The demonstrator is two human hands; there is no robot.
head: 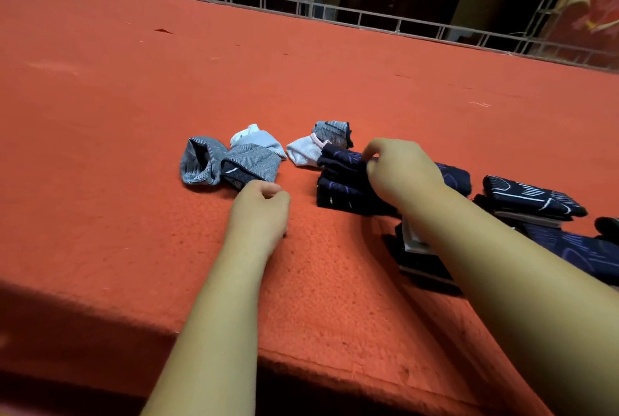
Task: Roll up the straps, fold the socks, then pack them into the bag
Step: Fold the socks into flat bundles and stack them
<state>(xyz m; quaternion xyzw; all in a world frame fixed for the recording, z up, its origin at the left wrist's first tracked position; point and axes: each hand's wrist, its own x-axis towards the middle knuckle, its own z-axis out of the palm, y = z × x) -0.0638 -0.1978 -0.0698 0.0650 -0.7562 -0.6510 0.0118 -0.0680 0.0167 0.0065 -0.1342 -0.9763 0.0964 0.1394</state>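
Evidently, right fingers (374,148) pinch the navy sock (340,161).

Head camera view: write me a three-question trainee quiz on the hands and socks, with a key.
1. True or false: the right hand pinches the navy folded sock.
2. Which item lies nearest the left hand? A) grey striped sock B) rolled strap C) zipped bag
3. Fill the gap: the socks lie on a ___ cloth.

Key: 1 true; 2 A; 3 red.
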